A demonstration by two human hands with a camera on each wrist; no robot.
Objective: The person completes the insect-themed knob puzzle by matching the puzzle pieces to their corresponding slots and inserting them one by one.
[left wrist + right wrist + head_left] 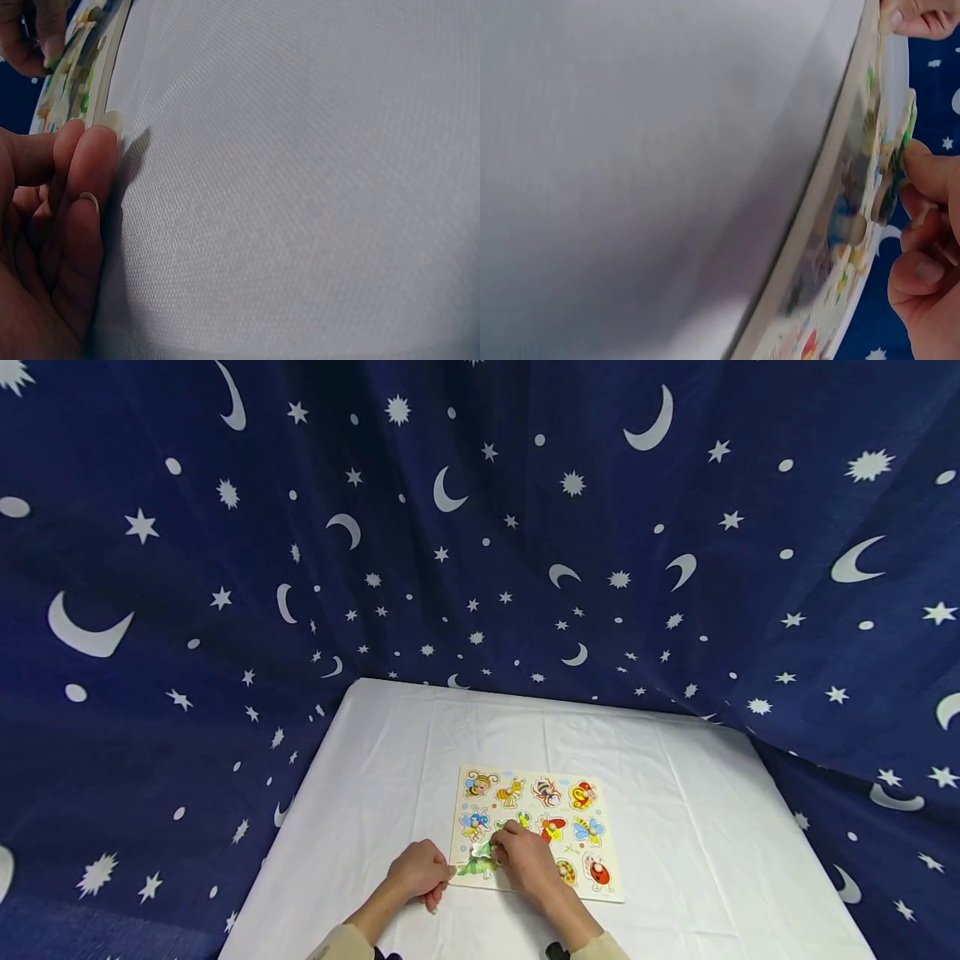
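Note:
A cream wooden peg puzzle board (613, 860) with colourful insect pictures lies on the white table. My left hand (422, 870) pinches the board's near left corner between thumb and fingers; the left wrist view shows the fingertips (94, 154) at its edge. Over the lower left of the board, my right hand (527, 860) holds a green puzzle piece (482, 850). From the right wrist view this piece (910, 116) stands tilted, raised over the board surface. Below it in the head view shows a green picture (477, 867), partly covered by the right hand.
Other insect pieces with round knobs sit in the board, among them a red ladybug (598, 871), a spider (546, 792) and a bee (477, 784). White cloth (697, 827) covers the table. A dark blue curtain (480, 527) with moons and stars surrounds it.

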